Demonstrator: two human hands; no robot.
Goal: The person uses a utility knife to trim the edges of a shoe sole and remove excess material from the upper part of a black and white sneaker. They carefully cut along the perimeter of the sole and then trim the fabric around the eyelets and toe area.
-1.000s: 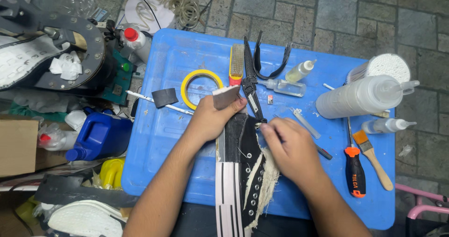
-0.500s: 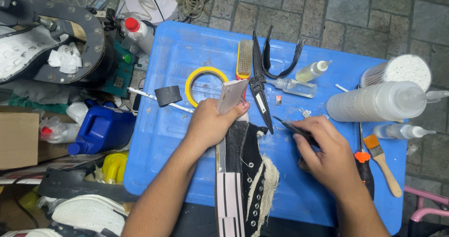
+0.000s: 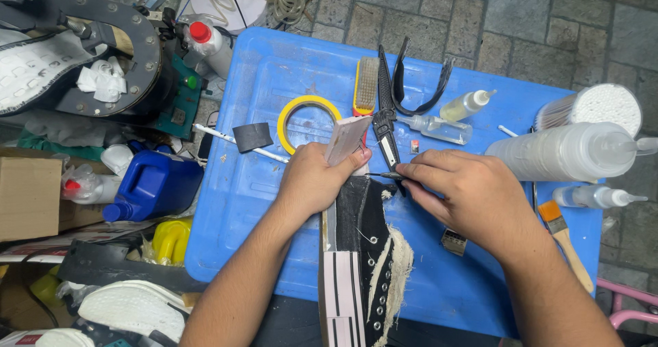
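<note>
- Head view looks straight down on a blue desk (image 3: 260, 203) set over a stone-paved floor (image 3: 521, 25).
- A black sneaker (image 3: 367, 251) with white eyelets and a frayed pale lining lies at the near edge of the desk, its toe end pointing away from the person, between the two hands.
- The left hand (image 3: 312, 182) rests on the sneaker's toe end, fingers clenched around the peeled-back pale sole strip (image 3: 346, 140), which stands up from the shoe.
- The right hand (image 3: 466, 196) has its fingers pinched on a thin dark tool (image 3: 384, 176), whose tip meets the shoe just beside the left thumb.
- Just beyond the hands lie a yellow tape ring (image 3: 308, 107), a small brush (image 3: 367, 87) and black pliers (image 3: 387, 114).
- To the right sit clear squeeze bottles (image 3: 562, 152), a tub of cotton swabs (image 3: 603, 107) and an orange-handled paintbrush (image 3: 565, 241).
- Off the desk on the left stand a blue jug (image 3: 154, 182) and a cardboard box (image 3: 27, 196).
</note>
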